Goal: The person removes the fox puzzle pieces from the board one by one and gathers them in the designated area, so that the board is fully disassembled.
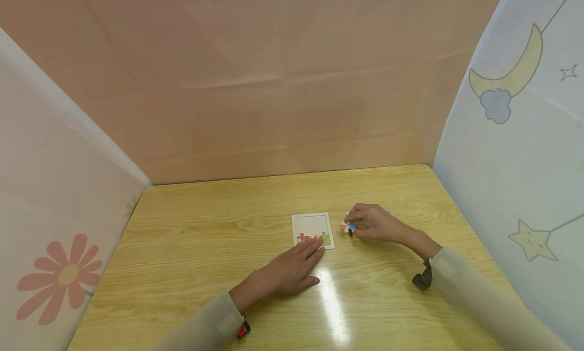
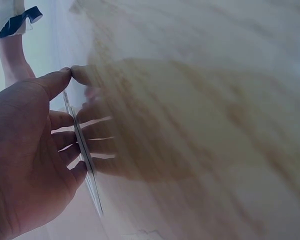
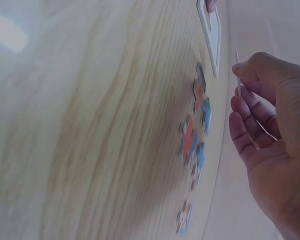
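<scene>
A white-rimmed puzzle tray [image 1: 312,223] lies on the table, with orange and green puzzle pieces [image 1: 326,239] fitted along its near end. My left hand [image 1: 289,271] rests on that near edge, fingers straight and spread over the pieces, covering part of them. In the left wrist view, the fingertips of the left hand [image 2: 30,155] meet the tray's thin edge [image 2: 88,165]. To the right of the tray, my right hand [image 1: 376,223] pinches a thin puzzle piece [image 3: 237,57] between thumb and fingers, seen edge-on above the table. Its printed side is hidden in the right wrist view.
Several loose puzzle pieces [image 3: 188,140], red and blue, lie on the wooden table [image 1: 205,229] beneath the right hand. An orange-brown sheet [image 1: 283,87] stands behind the table, with pale printed sheets [image 1: 515,168] on both sides.
</scene>
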Motion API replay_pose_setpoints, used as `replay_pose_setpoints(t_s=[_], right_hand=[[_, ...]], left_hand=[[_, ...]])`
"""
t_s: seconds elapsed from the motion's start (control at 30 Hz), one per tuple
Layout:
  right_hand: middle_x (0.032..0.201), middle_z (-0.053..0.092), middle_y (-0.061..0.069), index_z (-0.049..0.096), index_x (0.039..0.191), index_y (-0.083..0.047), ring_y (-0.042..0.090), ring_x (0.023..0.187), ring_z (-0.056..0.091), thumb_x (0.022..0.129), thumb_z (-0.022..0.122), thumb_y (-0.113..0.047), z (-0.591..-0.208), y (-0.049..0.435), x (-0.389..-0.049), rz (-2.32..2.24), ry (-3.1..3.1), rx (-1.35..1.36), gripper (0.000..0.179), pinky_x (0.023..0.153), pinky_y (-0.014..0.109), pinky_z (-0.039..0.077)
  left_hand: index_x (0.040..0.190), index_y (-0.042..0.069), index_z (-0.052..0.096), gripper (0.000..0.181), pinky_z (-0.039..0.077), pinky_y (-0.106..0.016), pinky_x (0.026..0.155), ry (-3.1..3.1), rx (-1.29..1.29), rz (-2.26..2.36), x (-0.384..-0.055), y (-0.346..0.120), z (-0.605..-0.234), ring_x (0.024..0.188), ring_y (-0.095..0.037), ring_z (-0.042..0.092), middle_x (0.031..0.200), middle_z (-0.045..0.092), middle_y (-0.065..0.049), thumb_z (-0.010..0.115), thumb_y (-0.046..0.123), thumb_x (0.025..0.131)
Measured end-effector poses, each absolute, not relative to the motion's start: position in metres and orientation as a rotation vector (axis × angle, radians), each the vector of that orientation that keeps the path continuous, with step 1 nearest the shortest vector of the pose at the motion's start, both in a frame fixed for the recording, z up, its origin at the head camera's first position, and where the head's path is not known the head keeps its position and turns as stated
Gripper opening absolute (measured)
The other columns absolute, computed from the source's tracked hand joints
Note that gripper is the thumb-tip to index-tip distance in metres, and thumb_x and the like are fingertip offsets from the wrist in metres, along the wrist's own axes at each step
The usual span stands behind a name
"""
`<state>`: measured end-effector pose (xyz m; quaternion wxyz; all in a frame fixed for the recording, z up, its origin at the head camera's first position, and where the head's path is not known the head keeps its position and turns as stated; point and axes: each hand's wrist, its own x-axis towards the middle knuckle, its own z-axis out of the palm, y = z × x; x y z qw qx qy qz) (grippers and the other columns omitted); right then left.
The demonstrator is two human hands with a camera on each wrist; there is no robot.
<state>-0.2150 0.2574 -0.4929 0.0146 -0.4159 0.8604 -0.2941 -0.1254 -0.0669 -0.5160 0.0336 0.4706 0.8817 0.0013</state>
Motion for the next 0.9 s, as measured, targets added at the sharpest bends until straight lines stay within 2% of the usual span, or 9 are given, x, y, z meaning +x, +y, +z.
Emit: replay_pose_setpoints(t_s=[0.1, 0.33, 0.5, 0.63, 0.9], right_hand=[[0.107, 0.072, 0.002, 0.08, 0.113, -0.002, 0.02, 0.095, 0.073, 0.085, 0.085, 0.001, -0.494, 0.265, -0.214, -0.916, 2.707, -1.289, 0.029, 0.081, 0.04, 0.064], [0.101, 0.07, 0.004, 0.081, 0.107, -0.001, 0.022, 0.078, 0.066, 0.081, 0.081, 0.009, -0.495, 0.282, -0.209, -0.956, 2.744, -1.297, 0.028, 0.063, 0.034, 0.059], [0.102, 0.071, 0.003, 0.08, 0.108, 0.0, 0.017, 0.08, 0.068, 0.08, 0.081, 0.01, -0.496, 0.294, -0.206, -0.955, 2.766, -1.271, 0.03, 0.067, 0.035, 0.061], [0.101, 0.071, 0.004, 0.08, 0.108, 0.0, 0.019, 0.083, 0.07, 0.078, 0.082, 0.012, -0.497, 0.304, -0.204, -0.966, 2.785, -1.291, 0.032, 0.069, 0.037, 0.063], [0.1, 0.072, 0.005, 0.081, 0.103, -0.001, 0.018, 0.082, 0.068, 0.07, 0.078, 0.017, -0.502, 0.321, -0.203, -0.959, 2.828, -1.384, 0.038, 0.068, 0.028, 0.059]], left_hand=[[0.168, 0.005, 0.027, 0.073, 0.02, -0.039, 0.131, 2.711, 1.449, -0.004, -0.125, -0.067, -0.516, 0.163, -0.028, 0.017, 0.176, 0.016, -0.017, 0.043, 0.05, 0.113], [0.167, 0.003, 0.028, 0.072, 0.022, -0.038, 0.131, 2.695, 1.45, 0.039, -0.126, -0.067, -0.515, 0.163, -0.028, 0.018, 0.176, 0.017, -0.017, 0.044, 0.048, 0.113], [0.167, 0.003, 0.028, 0.072, 0.022, -0.037, 0.131, 2.698, 1.449, 0.035, -0.125, -0.067, -0.515, 0.163, -0.028, 0.018, 0.176, 0.018, -0.017, 0.045, 0.048, 0.113], [0.167, 0.004, 0.028, 0.072, 0.022, -0.038, 0.131, 2.703, 1.452, 0.028, -0.125, -0.067, -0.514, 0.163, -0.028, 0.018, 0.176, 0.018, -0.017, 0.045, 0.049, 0.113], [0.167, 0.004, 0.028, 0.072, 0.022, -0.037, 0.131, 2.709, 1.448, 0.0, -0.126, -0.066, -0.515, 0.163, -0.027, 0.018, 0.176, 0.018, -0.016, 0.044, 0.049, 0.113]])
